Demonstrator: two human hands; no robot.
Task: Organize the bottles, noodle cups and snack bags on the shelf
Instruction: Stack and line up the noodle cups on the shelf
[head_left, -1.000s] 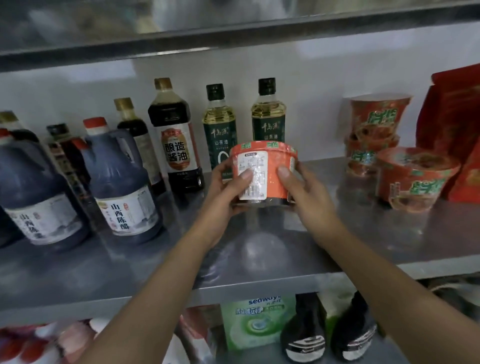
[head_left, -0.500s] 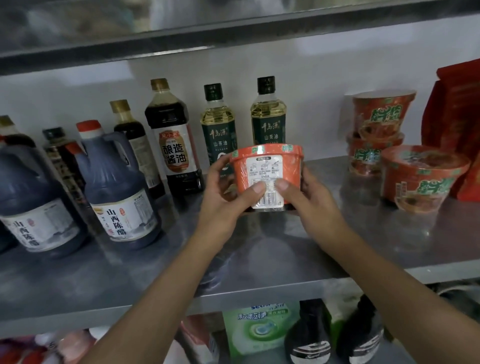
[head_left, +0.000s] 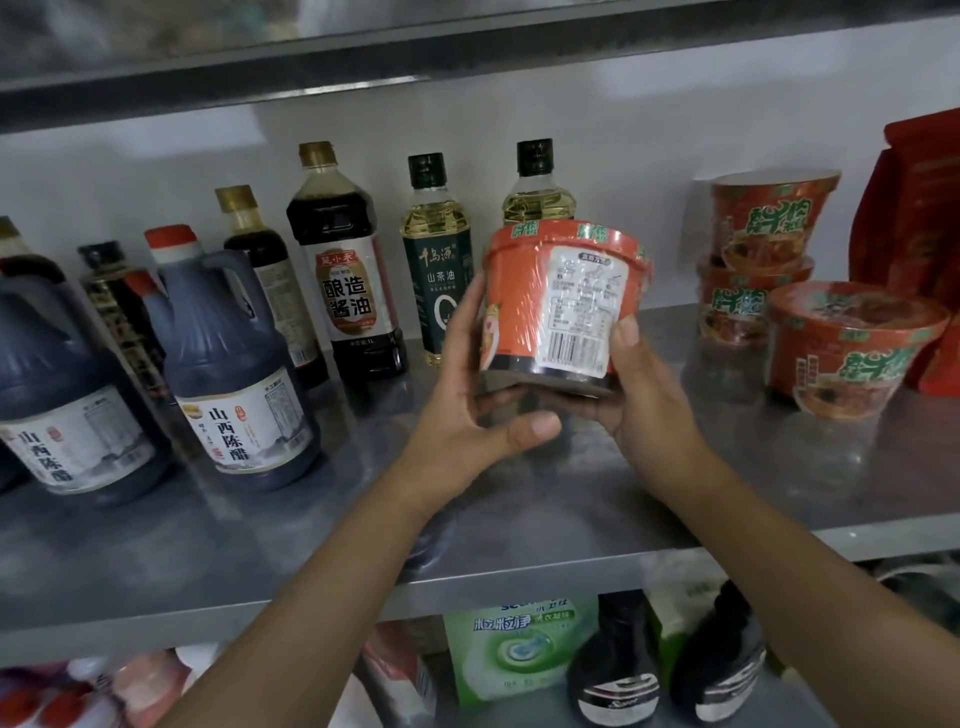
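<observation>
I hold an orange noodle cup (head_left: 561, 291) above the middle of the steel shelf (head_left: 519, 499), its white label toward me. My left hand (head_left: 467, 415) grips its left side and base; my right hand (head_left: 644, 395) grips its right side. To the right stand two stacked noodle cups (head_left: 763, 244) and a third cup (head_left: 852, 348) in front of them. Red snack bags (head_left: 919, 208) lean at the far right. Along the left sit two vinegar jugs (head_left: 228, 364), soy sauce bottles (head_left: 343, 270) and two oil bottles (head_left: 436, 260), one half hidden behind the cup.
An upper shelf (head_left: 363, 57) overhangs close above. Below the shelf edge lie a green box (head_left: 514, 649), two dark bottles (head_left: 623, 675) and some packets (head_left: 104, 691). Bare shelf surface shows in front of the bottles and between my hands and the cups.
The cup in my hands has risen off the shelf and shifted a little to the right, turning slightly; my left thumb now sits under its base.
</observation>
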